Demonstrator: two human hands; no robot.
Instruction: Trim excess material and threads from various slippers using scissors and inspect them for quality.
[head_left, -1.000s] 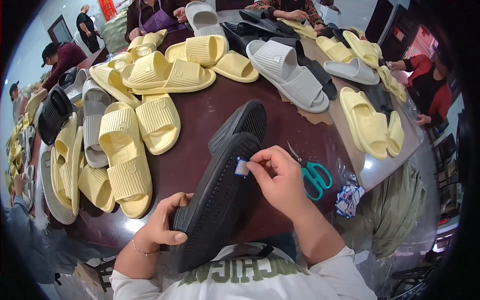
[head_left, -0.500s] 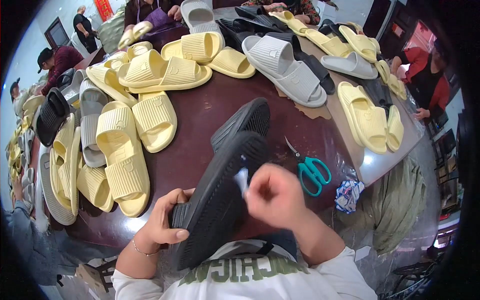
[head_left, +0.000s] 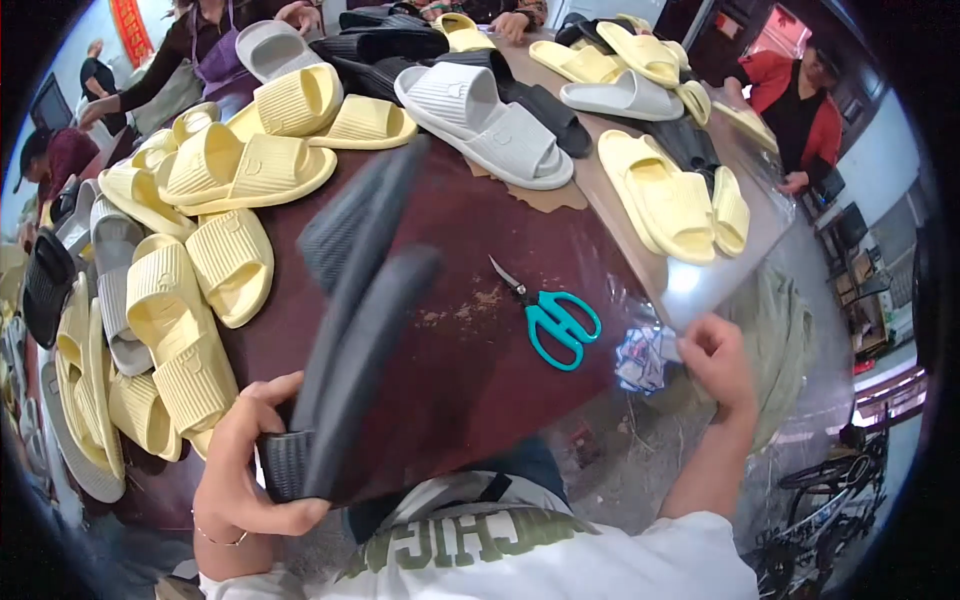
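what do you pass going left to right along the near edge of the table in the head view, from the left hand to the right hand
left hand → black slippers held in it → teal scissors lying on the dark table → crumpled printed wrapper just off the table edge → right hand

Pair of black slides (head_left: 355, 330), ribbed soles, held stacked sole-up, long axis running from the near-left edge of the dark red table (head_left: 470, 350) toward its middle, heel ends gripped at the near edge, toe ends raised and tilted over the tabletop. Motion-blurred, detail unclear.
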